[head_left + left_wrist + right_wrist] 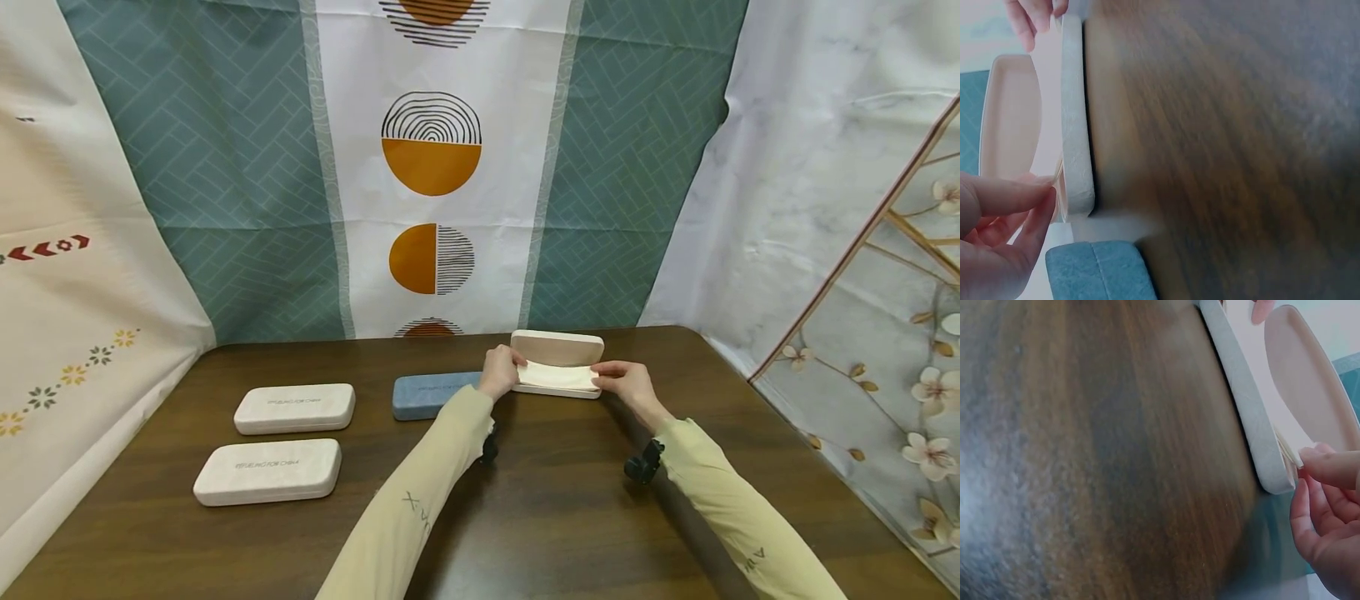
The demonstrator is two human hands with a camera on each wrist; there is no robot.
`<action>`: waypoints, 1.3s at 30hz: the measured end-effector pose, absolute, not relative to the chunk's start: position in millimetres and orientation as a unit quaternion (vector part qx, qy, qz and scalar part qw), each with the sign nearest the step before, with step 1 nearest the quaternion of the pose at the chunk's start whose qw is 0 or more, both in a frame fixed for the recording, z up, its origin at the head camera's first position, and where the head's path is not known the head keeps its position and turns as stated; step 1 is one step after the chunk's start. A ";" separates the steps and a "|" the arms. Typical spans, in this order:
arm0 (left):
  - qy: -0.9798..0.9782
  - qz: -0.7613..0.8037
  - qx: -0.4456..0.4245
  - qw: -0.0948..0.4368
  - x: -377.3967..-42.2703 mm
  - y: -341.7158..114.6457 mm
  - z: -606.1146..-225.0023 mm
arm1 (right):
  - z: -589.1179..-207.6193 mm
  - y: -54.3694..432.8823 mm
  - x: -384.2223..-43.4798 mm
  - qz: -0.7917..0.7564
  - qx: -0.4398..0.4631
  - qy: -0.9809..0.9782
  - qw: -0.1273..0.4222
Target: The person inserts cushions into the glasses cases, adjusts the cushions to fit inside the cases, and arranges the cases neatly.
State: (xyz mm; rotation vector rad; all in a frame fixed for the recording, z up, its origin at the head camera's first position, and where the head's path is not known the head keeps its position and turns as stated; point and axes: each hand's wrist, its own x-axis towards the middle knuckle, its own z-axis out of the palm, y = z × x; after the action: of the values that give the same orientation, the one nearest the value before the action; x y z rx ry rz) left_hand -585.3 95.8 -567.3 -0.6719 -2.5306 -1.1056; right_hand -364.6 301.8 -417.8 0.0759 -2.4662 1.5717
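Note:
A white glasses case [558, 392] lies at the back of the table with its lid [555, 348] raised and its pinkish lining showing. Across its lower half sags a thin, folded cream cloth [557, 377]. My left hand [498, 373] pinches the cloth's left end between thumb and fingers, as the left wrist view shows with its layered edge [1058, 172]. At the opposite end, my right hand [628, 387] pinches the cloth too; its thumb and fingers [1329, 469] show beside the case's corner. The cloth hides the inside of the lower half.
Left of the open case lies a closed blue glasses case [431, 395], partly behind my left hand. Two closed white cases, the rear one [295, 408] and the front one [267, 472], lie farther left on the brown wooden table [547, 508]. Curtains [247, 192] hang behind.

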 end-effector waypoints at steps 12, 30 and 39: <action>-0.918 -0.346 -0.182 0.056 -417.2 68.5 -404.2 | -421.0 299.8 -367.8 0.491 0.020 -0.863 0.116; -0.922 -0.334 -0.180 0.080 -409.2 61.3 -399.6 | -421.7 296.1 -367.5 0.434 0.020 -0.890 0.137; -0.926 -0.330 -0.170 0.065 -410.5 65.5 -403.4 | -421.8 301.4 -369.8 0.434 0.020 -0.890 0.139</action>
State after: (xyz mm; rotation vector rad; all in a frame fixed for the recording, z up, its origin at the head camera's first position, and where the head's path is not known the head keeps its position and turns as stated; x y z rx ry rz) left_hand -410.5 65.5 -403.4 -0.5142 -2.7949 -0.9961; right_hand -369.8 301.4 -421.8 0.0584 -2.5722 1.2543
